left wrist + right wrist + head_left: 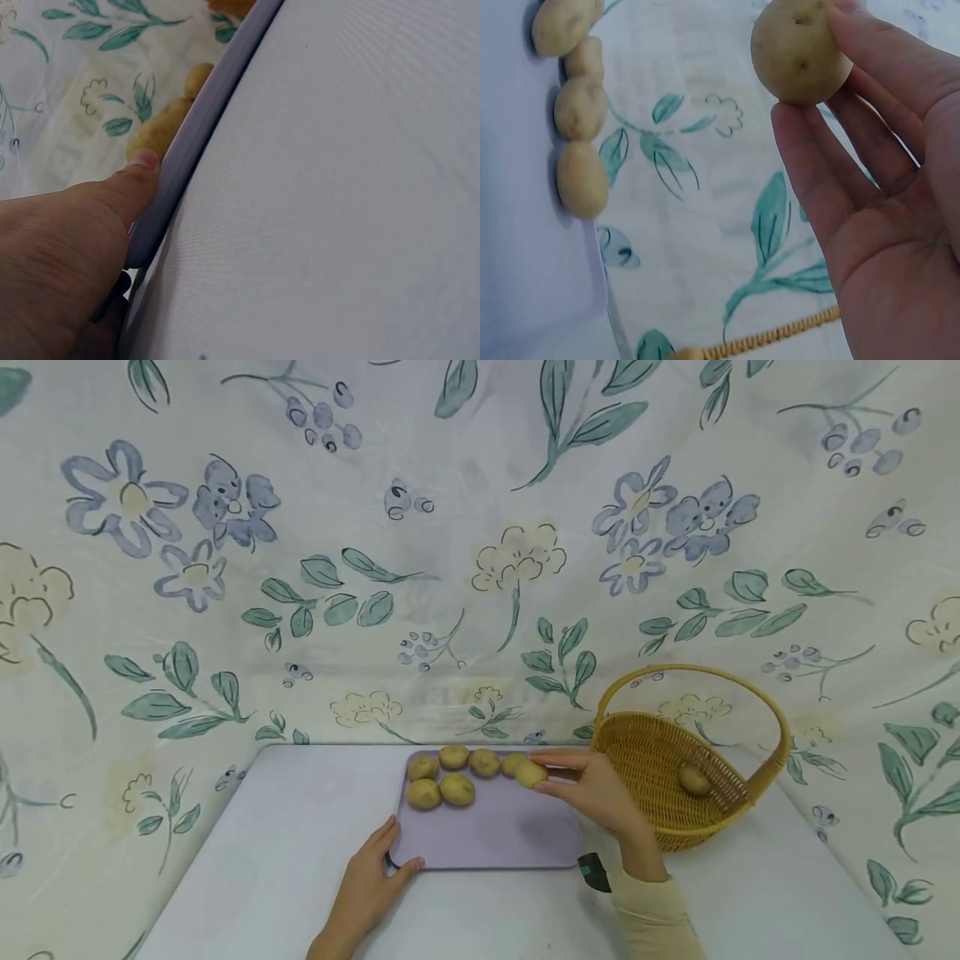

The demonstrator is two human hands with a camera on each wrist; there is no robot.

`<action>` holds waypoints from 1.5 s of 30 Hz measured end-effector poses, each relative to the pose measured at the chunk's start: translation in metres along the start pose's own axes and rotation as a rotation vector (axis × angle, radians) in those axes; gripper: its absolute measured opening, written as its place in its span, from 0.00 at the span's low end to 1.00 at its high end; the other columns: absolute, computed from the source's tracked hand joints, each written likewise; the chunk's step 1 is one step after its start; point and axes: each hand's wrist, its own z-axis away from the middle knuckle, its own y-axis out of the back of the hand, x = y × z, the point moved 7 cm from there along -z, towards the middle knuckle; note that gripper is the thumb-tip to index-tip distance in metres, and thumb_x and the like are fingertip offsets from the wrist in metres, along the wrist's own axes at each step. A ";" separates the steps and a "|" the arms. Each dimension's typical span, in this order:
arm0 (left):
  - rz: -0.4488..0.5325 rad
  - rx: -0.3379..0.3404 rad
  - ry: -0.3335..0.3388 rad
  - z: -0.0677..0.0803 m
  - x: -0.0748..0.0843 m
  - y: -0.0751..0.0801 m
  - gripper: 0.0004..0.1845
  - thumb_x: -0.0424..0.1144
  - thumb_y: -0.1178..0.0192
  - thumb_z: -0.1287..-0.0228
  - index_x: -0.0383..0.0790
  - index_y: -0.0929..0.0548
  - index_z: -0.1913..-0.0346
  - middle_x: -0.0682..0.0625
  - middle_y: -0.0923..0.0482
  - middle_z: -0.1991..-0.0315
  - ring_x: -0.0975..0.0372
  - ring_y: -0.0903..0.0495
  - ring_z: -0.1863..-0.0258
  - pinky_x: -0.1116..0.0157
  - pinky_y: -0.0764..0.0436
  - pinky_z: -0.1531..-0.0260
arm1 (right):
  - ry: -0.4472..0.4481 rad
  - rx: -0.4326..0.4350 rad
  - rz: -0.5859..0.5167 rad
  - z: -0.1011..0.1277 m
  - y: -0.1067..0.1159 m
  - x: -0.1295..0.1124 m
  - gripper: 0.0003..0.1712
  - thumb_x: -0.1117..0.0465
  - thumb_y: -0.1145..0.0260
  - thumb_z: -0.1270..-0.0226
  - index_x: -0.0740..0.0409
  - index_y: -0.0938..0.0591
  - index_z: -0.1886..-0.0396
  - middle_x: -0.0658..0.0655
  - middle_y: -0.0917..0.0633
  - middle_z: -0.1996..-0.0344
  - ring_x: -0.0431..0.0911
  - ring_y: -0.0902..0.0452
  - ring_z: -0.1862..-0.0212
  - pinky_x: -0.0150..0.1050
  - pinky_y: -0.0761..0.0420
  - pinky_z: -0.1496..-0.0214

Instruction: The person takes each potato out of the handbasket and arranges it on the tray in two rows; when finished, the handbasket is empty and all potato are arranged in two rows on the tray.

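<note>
At the bottom centre of the head view the left hand (369, 883) rests on the smooth pale table (247, 877), its fingers loosely extended and its thumb pressed to the near left corner of a flat lilac cutting board (495, 835) with rounded corners; the left wrist view shows that thumb (139, 169) flat against the board's thin matte edge. Just right of centre, the right hand (592, 789), coming out of a cream knitted sleeve (652, 914), pinches a small rounded potato (531, 773) between thumb and fingertips at the board's far right corner; in the right wrist view its skin is tan, smooth and dotted with dark eyes, filling the upper right of the frame. Further back on the board lie five more potatoes: two (440, 792) side by side in a nearer row, three (480, 761) lined along the far edge. To the right, past the right hand, a woven wicker basket (645, 760) with an arched handle lies tipped toward the board, one potato (695, 780) inside it. Behind everything hangs a wrinkled cloth backdrop (480, 527) printed with blue flowers and green leaves.
</note>
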 end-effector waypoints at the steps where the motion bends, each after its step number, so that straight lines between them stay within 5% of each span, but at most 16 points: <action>1: 0.001 -0.001 -0.001 0.000 0.000 0.000 0.43 0.55 0.32 0.48 0.32 0.31 0.35 0.43 0.36 0.31 0.48 0.37 0.31 0.50 0.36 0.31 | 0.009 0.001 -0.003 -0.001 -0.002 -0.002 0.23 0.56 0.27 0.47 0.51 0.16 0.49 0.54 0.17 0.46 0.43 0.20 0.46 0.38 0.17 0.46; 7: -0.007 0.004 -0.012 0.000 0.001 0.000 0.43 0.54 0.31 0.49 0.32 0.31 0.35 0.43 0.36 0.31 0.47 0.36 0.31 0.49 0.36 0.32 | 0.061 -0.011 -0.022 -0.008 -0.017 -0.029 0.23 0.65 0.29 0.45 0.64 0.19 0.47 0.62 0.19 0.45 0.50 0.20 0.45 0.43 0.18 0.46; 15: -0.002 0.005 -0.015 0.000 0.002 0.001 0.42 0.53 0.31 0.48 0.32 0.31 0.36 0.43 0.35 0.31 0.47 0.36 0.31 0.49 0.36 0.32 | 0.028 0.026 -0.024 -0.015 -0.031 -0.037 0.23 0.66 0.29 0.45 0.65 0.18 0.48 0.60 0.18 0.45 0.51 0.22 0.43 0.41 0.17 0.46; 21: -0.003 -0.012 0.002 0.000 0.001 0.000 0.42 0.54 0.32 0.48 0.32 0.31 0.35 0.43 0.36 0.30 0.47 0.37 0.31 0.49 0.36 0.31 | 0.008 0.085 -0.055 -0.024 -0.042 -0.012 0.23 0.63 0.26 0.48 0.59 0.17 0.49 0.57 0.17 0.46 0.50 0.21 0.44 0.32 0.16 0.50; 34: -0.018 0.020 -0.021 0.002 0.002 0.001 0.43 0.57 0.32 0.49 0.31 0.30 0.36 0.42 0.35 0.31 0.46 0.35 0.32 0.48 0.34 0.34 | -0.084 0.240 -0.010 -0.035 -0.053 0.036 0.23 0.61 0.25 0.50 0.54 0.15 0.51 0.53 0.15 0.49 0.46 0.19 0.45 0.30 0.16 0.53; 45: -0.009 0.004 -0.014 0.001 0.001 0.001 0.43 0.57 0.32 0.49 0.32 0.31 0.35 0.43 0.36 0.31 0.46 0.36 0.32 0.48 0.34 0.33 | -0.201 0.215 0.135 -0.038 -0.074 0.064 0.25 0.57 0.24 0.51 0.58 0.16 0.51 0.54 0.14 0.51 0.46 0.16 0.53 0.28 0.16 0.55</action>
